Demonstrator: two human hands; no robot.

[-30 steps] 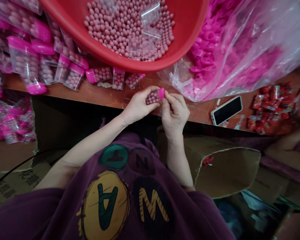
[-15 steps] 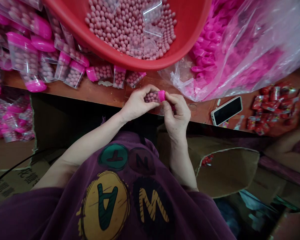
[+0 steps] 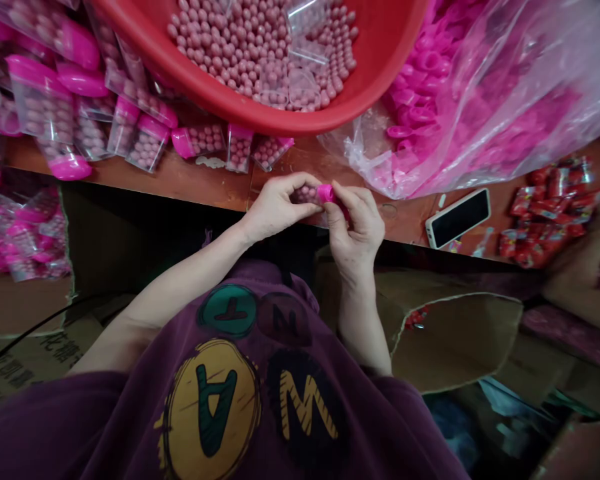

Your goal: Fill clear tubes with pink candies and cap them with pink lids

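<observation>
Fingers of the left hand [image 3: 273, 208], in the head view, hold one clear container [image 3: 303, 195] of pink balls [image 3: 311, 191] at the near edge of the worktop [image 3: 180, 179]; those of the right hand [image 3: 359, 227] are pinched on its pink cap [image 3: 325, 193]. Against a second ago, the hold is much the same, though less of the container's body shows, and the red basin [image 3: 300, 121] sits slightly farther right in view. Just in front of it lie three filled containers [image 3: 205, 141]. Rightward are one plastic bag [image 3: 555, 53], one phone [image 3: 459, 218] and uncounted red packets [image 3: 550, 212].
</observation>
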